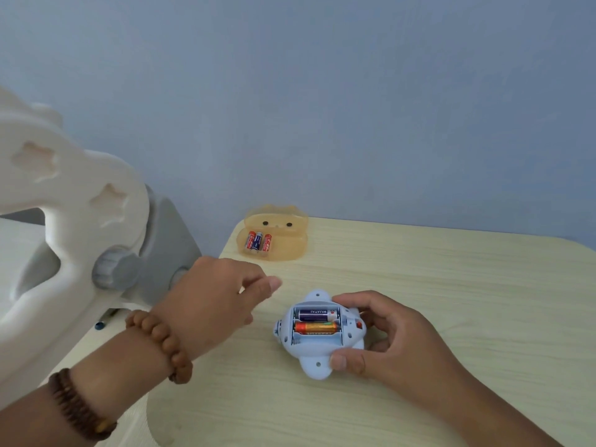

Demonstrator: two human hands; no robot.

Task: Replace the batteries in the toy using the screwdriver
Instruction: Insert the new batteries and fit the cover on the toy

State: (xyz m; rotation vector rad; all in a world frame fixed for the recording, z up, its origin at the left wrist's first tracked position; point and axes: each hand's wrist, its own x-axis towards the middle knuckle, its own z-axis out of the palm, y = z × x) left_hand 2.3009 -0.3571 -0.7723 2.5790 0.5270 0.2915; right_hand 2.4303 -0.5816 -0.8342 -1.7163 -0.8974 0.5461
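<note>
The pale blue toy (317,366) lies underside up on the light wooden table (451,285). Its battery bay is uncovered, with a purple battery (317,315) and an orange battery (317,328) inside and a bare slot below them. My right hand (396,340) grips the toy's right side, thumb on its near lobe. My left hand (219,295) hovers left of the toy with fingers curled and thumb against the forefinger; nothing shows in it. A yellow cat-faced tray (287,251) at the back holds three batteries (258,241).
A large white and grey plastic piece (80,221) fills the left side, close to my left arm. A dark slender item with a blue end (100,324) lies partly hidden beneath it. The blue wall stands behind the table's far edge.
</note>
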